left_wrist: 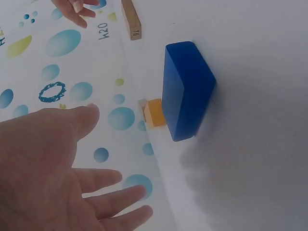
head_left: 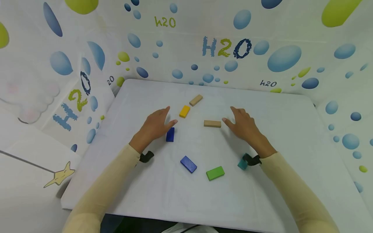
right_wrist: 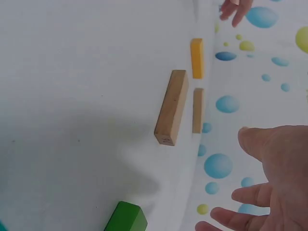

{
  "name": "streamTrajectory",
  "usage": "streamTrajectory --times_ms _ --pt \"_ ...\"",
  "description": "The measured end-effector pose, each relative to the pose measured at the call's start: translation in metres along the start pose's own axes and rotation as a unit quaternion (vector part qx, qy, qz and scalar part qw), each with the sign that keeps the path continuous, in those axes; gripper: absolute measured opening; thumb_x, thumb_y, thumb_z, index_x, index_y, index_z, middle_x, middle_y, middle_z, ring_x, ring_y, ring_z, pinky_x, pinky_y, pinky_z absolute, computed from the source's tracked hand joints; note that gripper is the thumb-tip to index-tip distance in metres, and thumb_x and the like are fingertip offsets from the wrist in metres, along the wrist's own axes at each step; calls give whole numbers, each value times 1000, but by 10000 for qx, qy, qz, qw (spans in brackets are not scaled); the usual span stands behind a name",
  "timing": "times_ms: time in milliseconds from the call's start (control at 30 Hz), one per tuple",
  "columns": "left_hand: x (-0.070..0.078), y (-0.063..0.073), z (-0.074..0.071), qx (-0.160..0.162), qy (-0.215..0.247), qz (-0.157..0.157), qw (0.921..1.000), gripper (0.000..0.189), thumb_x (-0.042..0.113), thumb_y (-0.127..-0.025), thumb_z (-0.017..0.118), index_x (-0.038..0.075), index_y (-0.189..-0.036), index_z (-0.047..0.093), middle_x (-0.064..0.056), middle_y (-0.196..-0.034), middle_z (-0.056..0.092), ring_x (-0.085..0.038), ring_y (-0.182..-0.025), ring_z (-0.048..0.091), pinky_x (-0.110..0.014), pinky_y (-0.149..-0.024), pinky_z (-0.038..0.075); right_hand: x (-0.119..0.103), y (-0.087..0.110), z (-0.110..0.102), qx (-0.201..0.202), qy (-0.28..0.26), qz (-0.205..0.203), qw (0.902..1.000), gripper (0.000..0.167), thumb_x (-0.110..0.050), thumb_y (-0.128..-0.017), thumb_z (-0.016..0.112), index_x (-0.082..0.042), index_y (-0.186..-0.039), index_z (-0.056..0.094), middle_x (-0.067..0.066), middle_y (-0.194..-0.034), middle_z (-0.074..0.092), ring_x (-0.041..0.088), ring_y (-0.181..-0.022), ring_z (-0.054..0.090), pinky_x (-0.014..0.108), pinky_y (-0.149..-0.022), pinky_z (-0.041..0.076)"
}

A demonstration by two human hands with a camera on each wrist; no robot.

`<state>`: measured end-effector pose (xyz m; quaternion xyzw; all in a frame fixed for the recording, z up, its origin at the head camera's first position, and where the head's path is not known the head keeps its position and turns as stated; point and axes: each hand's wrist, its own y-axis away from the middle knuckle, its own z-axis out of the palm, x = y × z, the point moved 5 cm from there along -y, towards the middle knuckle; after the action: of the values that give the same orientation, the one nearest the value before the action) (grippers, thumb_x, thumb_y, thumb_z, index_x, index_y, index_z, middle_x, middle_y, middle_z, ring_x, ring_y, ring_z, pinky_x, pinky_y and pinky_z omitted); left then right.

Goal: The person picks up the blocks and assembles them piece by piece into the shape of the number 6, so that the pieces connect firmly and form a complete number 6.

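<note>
My left hand hovers over the table with fingers spread and nothing in its grasp. Closest to it lies a dark blue block, large in the left wrist view. On the other side, my right hand is likewise held out with extended fingers, empty. Just left of its thumb is a plain wooden block with a number on its end in the right wrist view. A yellow block and a second wooden block lie farther back. Below the right wrist, a teal block is partly covered by the black wrist strap.
Nearer the front of the white table lie a lighter blue block and a green block. A white backdrop printed with blue and green drops stands behind the table and along its sides.
</note>
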<state>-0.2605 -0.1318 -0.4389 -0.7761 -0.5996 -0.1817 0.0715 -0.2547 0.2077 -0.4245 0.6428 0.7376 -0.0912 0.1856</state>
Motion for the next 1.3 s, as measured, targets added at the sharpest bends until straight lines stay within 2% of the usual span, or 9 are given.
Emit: streamTrajectory --times_ms 200,467,633,800,967,1167,1300 --pt "0 -11 -1 -91 207 -30 9997 74 48 -110 52 4 -165 31 -23 -165 39 -42 -153 38 -58 -123 31 -4 -20 3 -50 -206 41 9998 72 -45 -111 51 1 -162 32 32 -161 36 51 -148 37 71 -117 32" --pt "-6 -28 3 -34 143 -237 9996 64 45 -110 52 4 -158 43 -21 -161 46 -40 -149 43 -57 -123 34 -14 -46 9 8 -504 -133 9986 68 -45 -110 51 1 -159 39 30 -158 42 48 -144 43 70 -114 36" --pt "-4 -37 6 18 304 -283 9991 62 44 -110 54 4 -157 45 -21 -161 46 -41 -148 44 -58 -122 34 -18 -59 13 193 -622 -208 9977 63 -42 -110 53 0 -156 44 28 -155 47 45 -142 47 67 -113 39" --pt "-1 -46 9 92 251 -312 9992 61 44 -110 53 6 -156 47 -20 -159 47 -40 -146 47 -57 -121 36 -21 -69 15 286 -699 -131 9971 60 -42 -110 53 -2 -155 46 27 -154 47 45 -142 48 66 -114 39" --pt "0 -53 11 -6 265 -408 9988 61 44 -109 55 7 -156 47 -19 -160 47 -39 -145 47 -56 -122 36 -25 -81 19 265 -719 -75 9970 61 -42 -110 53 -2 -156 47 28 -155 47 45 -143 47 66 -112 40" --pt "2 -63 15 -140 191 -384 9990 60 43 -110 55 6 -156 47 -20 -160 46 -39 -145 47 -54 -122 36 -34 -97 25 315 -788 -69 9964 59 -41 -109 54 -1 -153 50 27 -152 51 44 -141 49 65 -111 43" --pt "5 -66 17 -216 119 -337 9991 61 44 -109 55 5 -155 48 -21 -159 47 -39 -145 47 -54 -122 36 -43 -105 27 202 -647 54 9977 61 -44 -109 54 -2 -153 50 26 -154 49 44 -142 48 65 -112 41"
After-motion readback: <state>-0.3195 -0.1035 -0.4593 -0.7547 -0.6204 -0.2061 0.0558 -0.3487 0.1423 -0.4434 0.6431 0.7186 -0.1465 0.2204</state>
